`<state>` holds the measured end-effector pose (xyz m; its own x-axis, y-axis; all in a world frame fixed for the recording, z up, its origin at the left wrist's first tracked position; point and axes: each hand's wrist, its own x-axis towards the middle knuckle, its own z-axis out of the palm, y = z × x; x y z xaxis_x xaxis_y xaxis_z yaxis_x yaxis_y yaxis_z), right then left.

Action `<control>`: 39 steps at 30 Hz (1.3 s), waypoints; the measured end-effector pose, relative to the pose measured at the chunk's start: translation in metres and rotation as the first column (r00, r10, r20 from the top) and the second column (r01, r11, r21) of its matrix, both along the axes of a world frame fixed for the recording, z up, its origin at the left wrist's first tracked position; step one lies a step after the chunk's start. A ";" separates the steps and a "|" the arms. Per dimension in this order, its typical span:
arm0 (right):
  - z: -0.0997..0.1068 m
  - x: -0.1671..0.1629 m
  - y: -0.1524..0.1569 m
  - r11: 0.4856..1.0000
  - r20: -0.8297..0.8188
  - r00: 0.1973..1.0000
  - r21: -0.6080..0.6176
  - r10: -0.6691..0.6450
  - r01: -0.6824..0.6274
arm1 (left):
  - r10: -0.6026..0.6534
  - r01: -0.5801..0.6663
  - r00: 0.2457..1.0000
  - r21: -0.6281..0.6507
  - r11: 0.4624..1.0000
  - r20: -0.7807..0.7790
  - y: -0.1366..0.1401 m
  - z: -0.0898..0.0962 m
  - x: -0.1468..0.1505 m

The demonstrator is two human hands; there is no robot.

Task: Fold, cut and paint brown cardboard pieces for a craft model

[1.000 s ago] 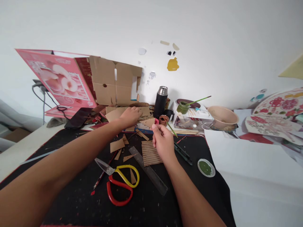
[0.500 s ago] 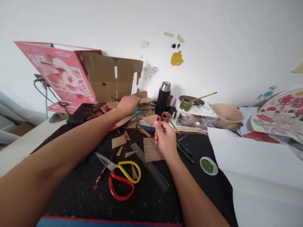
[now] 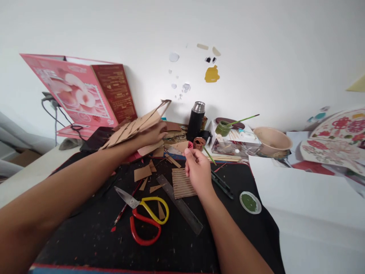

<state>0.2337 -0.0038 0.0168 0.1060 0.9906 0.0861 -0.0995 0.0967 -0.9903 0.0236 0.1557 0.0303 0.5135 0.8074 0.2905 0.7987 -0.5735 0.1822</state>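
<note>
My right hand [image 3: 197, 166] pinches a small tan cardboard piece [image 3: 180, 146] between thumb and fingers, above a square of corrugated cardboard [image 3: 181, 186]. My left hand [image 3: 152, 134] reaches into the scrap pile at the back; its fingers are partly hidden, so their grip does not show. A large cardboard sheet [image 3: 137, 127] leans down over that hand and forearm. Scissors [image 3: 139, 213] with one yellow and one red handle lie open in front, beside a clear ruler [image 3: 182, 207] and several cardboard scraps [image 3: 142, 173].
Behind stand a pink box [image 3: 76, 91] and a black thermos [image 3: 196, 121]. To the right are a green paint jar [image 3: 223, 129] with a brush, a beige bowl [image 3: 272, 139], a lid of green paint [image 3: 250, 202] and a dark green cutter [image 3: 222, 184].
The large cardboard sheet, upright against the pink box before, has tipped forward over my left forearm. My left hand has shifted slightly lower; my right hand stays nearly still with its piece.
</note>
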 end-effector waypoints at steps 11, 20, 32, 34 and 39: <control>-0.003 0.000 0.001 1.000 0.025 1.000 -0.009 -0.002 0.002 | -0.293 0.236 0.951 -0.383 0.893 -0.099 -0.033 0.092 -0.019; -0.006 -0.002 0.001 1.000 0.014 1.000 -0.023 0.008 -0.007 | 0.156 -0.081 0.981 0.492 0.867 -0.113 -0.066 0.116 -0.055; -0.007 0.001 0.002 0.998 0.027 0.999 -0.056 -0.018 0.020 | 0.310 -0.268 0.951 0.452 0.851 -0.018 -0.001 0.145 -0.064; -0.009 0.000 0.001 0.997 0.044 0.999 -0.069 -0.017 0.020 | 0.288 -0.270 0.957 0.451 0.851 0.030 0.016 0.155 -0.067; -0.016 -0.009 -0.003 0.995 0.121 0.992 -0.092 0.036 -0.025 | 0.238 -0.235 0.970 0.423 0.875 0.046 0.058 0.148 -0.078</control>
